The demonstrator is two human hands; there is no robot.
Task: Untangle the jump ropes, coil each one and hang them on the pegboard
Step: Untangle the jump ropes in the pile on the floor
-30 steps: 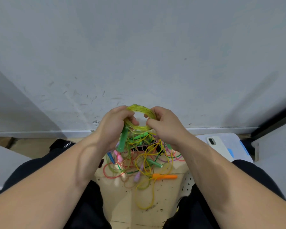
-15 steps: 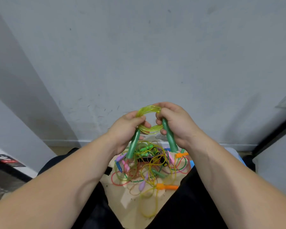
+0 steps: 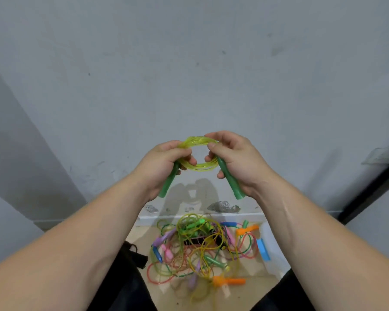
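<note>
Both hands are raised higher against the wall than half a second ago. Left hand (image 3: 164,162) and right hand (image 3: 238,160) have their fingers clamped on the yellow coil (image 3: 199,168) and its green handles (image 3: 233,185). Assessment: one rope coiled, not hung; pegboard not in view. The tangled ropes (image 3: 198,248) lie on the floor at its wall edge.

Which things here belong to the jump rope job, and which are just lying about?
Belongs to the job:
- yellow coiled rope with green handles, gripped by the left hand and right hand
- tangled rope pile on the floor

Just lying about:
- black strap, left of the pile
- blue piece, right of it
</note>
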